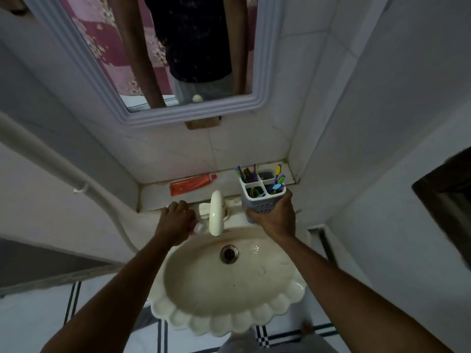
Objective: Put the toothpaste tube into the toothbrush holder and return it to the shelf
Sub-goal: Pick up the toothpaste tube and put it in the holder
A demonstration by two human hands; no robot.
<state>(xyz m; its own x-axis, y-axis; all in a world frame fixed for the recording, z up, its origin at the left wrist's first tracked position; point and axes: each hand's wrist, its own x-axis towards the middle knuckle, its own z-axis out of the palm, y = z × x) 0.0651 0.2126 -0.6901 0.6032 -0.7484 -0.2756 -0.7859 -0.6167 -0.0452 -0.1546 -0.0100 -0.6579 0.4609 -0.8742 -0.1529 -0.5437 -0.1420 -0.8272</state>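
Observation:
An orange-red toothpaste tube [191, 184] lies flat on the white tiled shelf [153, 193] behind the sink, cap pointing right. My right hand [275, 220] grips the lower part of a pale blue toothbrush holder [260, 197] with four compartments, holding it upright just in front of the shelf's right end. Several coloured toothbrushes stand in it. My left hand [175, 222] hovers at the shelf's front edge, just below the tube, fingers curled, and I see nothing in it.
A cream faucet [216, 212] rises between my hands over the scalloped sink [178, 317] with its metal drain [229, 254]. A framed mirror [265, 72] hangs above. A white pipe [51, 159] runs down the left wall. Tiled walls close in on both sides.

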